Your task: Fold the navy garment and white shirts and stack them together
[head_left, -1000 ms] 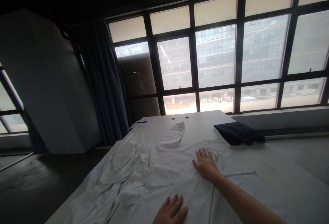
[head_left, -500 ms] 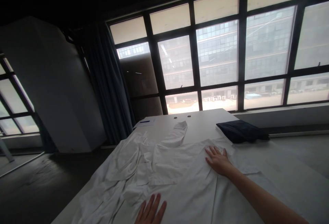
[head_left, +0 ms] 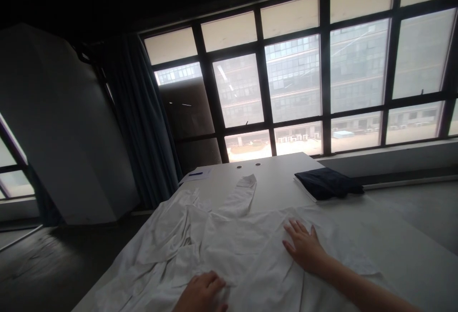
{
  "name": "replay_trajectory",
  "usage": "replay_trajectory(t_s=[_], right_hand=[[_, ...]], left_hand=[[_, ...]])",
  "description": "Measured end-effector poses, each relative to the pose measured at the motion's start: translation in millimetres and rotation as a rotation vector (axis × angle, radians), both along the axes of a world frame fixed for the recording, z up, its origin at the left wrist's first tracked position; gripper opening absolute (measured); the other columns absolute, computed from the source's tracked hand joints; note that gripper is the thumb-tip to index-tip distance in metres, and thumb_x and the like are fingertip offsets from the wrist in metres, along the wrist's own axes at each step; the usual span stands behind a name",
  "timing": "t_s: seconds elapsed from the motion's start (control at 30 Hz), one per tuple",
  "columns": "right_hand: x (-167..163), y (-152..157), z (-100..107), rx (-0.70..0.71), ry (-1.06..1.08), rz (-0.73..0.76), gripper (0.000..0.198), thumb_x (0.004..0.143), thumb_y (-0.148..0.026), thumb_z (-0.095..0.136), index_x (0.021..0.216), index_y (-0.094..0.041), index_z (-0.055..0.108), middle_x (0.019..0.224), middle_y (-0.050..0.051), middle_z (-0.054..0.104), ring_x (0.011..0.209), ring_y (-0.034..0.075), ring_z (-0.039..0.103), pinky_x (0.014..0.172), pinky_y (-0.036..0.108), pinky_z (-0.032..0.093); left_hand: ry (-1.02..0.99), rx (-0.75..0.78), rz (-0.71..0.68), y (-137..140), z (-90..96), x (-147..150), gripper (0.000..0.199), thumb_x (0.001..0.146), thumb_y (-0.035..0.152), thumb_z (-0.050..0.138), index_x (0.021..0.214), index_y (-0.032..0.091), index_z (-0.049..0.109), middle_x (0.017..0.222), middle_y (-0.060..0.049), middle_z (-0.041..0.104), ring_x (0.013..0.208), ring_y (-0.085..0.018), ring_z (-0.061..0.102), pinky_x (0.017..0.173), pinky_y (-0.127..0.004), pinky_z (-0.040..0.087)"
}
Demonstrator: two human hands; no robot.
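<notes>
A white long-sleeved garment (head_left: 236,240), perhaps a shirt, lies wrinkled across the table, one sleeve (head_left: 240,196) stretching toward the far end. My right hand (head_left: 306,247) rests on its right part, palm down with the fingers spread, holding nothing. At the bottom edge of the view, my left hand (head_left: 201,294) is on the nearer cloth. Its fingers are bent, and the thumb stands apart from the index finger with cloth showing between them. Part of this hand is cut off by the frame.
The white table (head_left: 275,183) runs toward large windows (head_left: 293,78). On its right side lies a folded dark navy cloth (head_left: 327,183). At the far left corner are paper and a blue pen (head_left: 195,173). A blue curtain (head_left: 143,121) and a pillar (head_left: 64,126) stand at left.
My left hand has gone from flat with spread fingers to bent fingers, with more of it in view. My right hand stays flat on the garment. The view has shifted slightly right.
</notes>
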State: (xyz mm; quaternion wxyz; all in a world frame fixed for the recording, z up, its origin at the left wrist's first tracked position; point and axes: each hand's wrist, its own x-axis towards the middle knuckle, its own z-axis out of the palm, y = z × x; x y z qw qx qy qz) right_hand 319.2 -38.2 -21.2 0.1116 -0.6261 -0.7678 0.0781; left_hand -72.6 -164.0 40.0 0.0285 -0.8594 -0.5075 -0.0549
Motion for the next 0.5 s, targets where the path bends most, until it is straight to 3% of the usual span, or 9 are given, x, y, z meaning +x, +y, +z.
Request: replay_trajectory(t_s=[0.1,0.17,0.33,0.5], right_hand=[[18,18,0,-0.014,-0.008,-0.024,0.069,0.097,-0.061,0.031,0.155,-0.025,0.041,0.167,0.011,0.025,0.154,0.033,0.019,0.12,0.061,0.01],[39,33,-3,-0.036,-0.052,-0.061,0.07,0.098,-0.061,0.028,0.156,-0.024,0.039,0.167,0.011,0.026,0.154,0.031,0.019,0.122,0.055,0.01],[97,58,-11,-0.024,-0.142,-0.197,0.07,0.098,-0.057,0.027,0.159,-0.023,0.032,0.168,0.009,0.022,0.155,0.032,0.017,0.122,0.056,0.008],[118,58,-17,-0.022,-0.159,-0.241,0.073,0.097,-0.056,0.026,0.16,-0.018,0.031,0.168,0.011,0.021,0.154,0.034,0.017,0.121,0.057,0.01]], left_hand=[[-0.029,0.067,-0.046,26,-3.6,6,0.051,0.094,0.05,0.062,0.142,0.036,0.056,0.15,-0.004,0.056,0.132,-0.027,0.057,0.11,-0.039,0.048],[-0.002,0.058,-0.025,42,-14.2,-2,0.058,0.098,0.056,0.055,0.151,0.037,0.045,0.158,-0.003,0.044,0.142,-0.029,0.047,0.115,-0.044,0.042],[0.026,0.03,0.119,60,-37.0,-35,0.06,0.102,0.06,0.043,0.157,0.039,0.032,0.164,-0.003,0.032,0.148,-0.031,0.035,0.12,-0.051,0.035],[0.041,-0.008,0.121,51,-39.5,-45,0.064,0.101,0.063,0.043,0.158,0.038,0.027,0.165,-0.003,0.026,0.15,-0.035,0.029,0.12,-0.054,0.034]])
